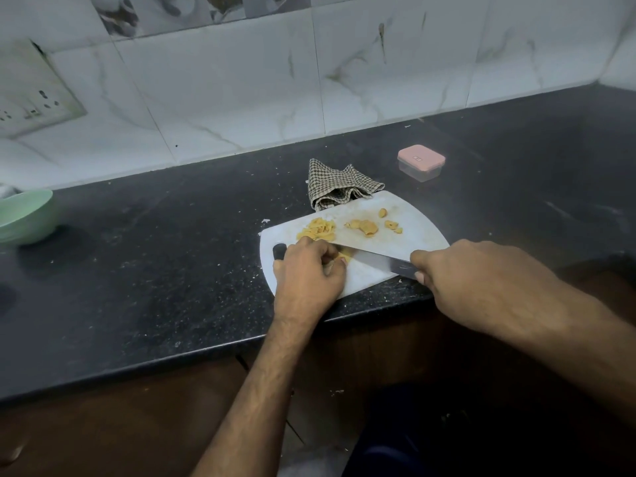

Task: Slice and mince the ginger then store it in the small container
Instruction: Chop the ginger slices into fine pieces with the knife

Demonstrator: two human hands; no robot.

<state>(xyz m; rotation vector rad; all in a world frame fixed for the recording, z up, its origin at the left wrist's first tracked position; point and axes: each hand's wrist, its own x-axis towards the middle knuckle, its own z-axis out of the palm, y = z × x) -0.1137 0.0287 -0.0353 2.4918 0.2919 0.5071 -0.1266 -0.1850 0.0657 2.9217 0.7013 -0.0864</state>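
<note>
Stretching across the frame, the black counter (137, 242) bore a white cutting board (413, 228). The right hand (481, 280) gripped the knife (375, 259); the left hand (306, 273) pinched ginger (344, 258) beside the blade, slices heaped just beyond. A pink-lidded container (420, 162) stood apart, its marking unreadable.

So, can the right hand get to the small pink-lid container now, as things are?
Probably not at once. The right hand grips the knife, so it must put that down first. Otherwise the way looks free: the container stands alone on the counter, beyond the cutting board, lid on.
</note>
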